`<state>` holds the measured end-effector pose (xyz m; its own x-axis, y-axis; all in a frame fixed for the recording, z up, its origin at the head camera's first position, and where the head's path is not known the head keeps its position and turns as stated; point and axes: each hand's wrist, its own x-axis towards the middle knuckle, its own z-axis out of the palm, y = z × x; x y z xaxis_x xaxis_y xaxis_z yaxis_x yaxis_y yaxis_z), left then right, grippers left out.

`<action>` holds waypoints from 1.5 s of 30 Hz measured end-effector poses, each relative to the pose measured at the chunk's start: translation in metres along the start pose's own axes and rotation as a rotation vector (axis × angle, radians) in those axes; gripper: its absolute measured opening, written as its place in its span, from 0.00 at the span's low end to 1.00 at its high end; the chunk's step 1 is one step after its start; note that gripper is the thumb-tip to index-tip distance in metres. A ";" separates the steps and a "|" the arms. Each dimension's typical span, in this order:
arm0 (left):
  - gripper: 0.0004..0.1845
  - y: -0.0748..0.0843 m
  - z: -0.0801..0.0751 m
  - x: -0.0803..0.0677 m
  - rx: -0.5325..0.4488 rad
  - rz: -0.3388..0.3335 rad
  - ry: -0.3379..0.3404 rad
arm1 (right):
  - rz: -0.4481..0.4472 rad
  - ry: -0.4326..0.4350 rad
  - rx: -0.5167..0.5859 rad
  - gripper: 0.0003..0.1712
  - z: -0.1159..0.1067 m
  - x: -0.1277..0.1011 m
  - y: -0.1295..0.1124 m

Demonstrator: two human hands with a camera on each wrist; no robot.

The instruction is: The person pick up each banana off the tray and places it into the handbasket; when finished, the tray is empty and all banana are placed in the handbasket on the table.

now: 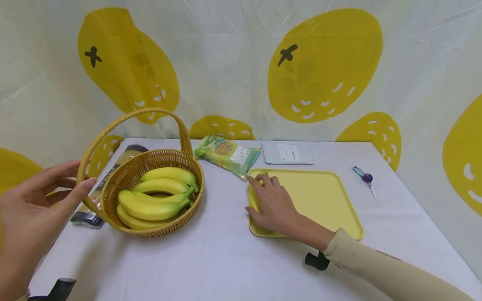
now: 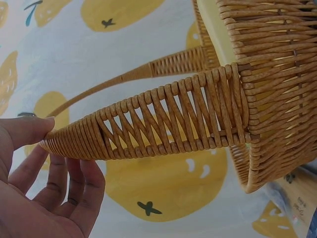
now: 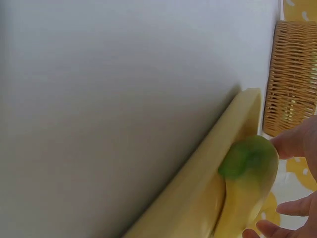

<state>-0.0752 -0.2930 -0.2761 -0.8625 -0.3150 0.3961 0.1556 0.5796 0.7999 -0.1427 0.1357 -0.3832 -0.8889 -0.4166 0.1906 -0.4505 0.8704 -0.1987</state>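
Note:
My left hand pinches the arched handle of a wicker basket between thumb and fingers. The basket leans toward me, and several yellow bananas with greenish ends lie inside. Over the left side of a pale yellow tray, my right hand reaches down with its fingers spread. Beneath that hand is a banana, mostly hidden in the head view. The right wrist view shows its green end inside the tray rim, the thumb right at that end and the fingertips loosely beside it.
A green and yellow packet lies behind the tray, beside a flat silver pouch with a white label. To the tray's right is a lollipop. A long brown-and-black package lies partly behind the basket. Patterned cloth hangs behind the table.

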 end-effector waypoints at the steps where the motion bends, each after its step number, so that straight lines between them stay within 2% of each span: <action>1: 0.27 0.000 0.000 0.000 0.001 -0.003 -0.001 | 0.004 0.005 -0.001 0.47 0.000 -0.002 0.002; 10: 0.26 -0.003 -0.002 0.001 -0.022 0.014 -0.005 | 0.093 0.010 0.048 0.43 -0.004 -0.013 0.020; 17: 0.27 0.001 -0.001 -0.002 0.008 -0.007 -0.009 | 0.157 -0.008 0.061 0.43 -0.002 -0.019 0.041; 24: 0.27 0.002 -0.001 0.000 0.001 -0.004 0.006 | 0.138 0.002 0.055 0.41 0.000 -0.017 0.056; 36: 0.27 -0.004 -0.001 0.003 -0.063 0.079 -0.014 | 0.125 -0.007 0.083 0.39 0.002 -0.009 0.068; 45: 0.27 -0.003 -0.003 0.003 -0.057 0.097 -0.010 | 0.089 0.019 0.096 0.37 0.000 -0.009 0.079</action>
<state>-0.0768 -0.2979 -0.2756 -0.8466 -0.2520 0.4688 0.2657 0.5631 0.7825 -0.1703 0.2079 -0.4005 -0.9244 -0.3329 0.1863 -0.3766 0.8743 -0.3064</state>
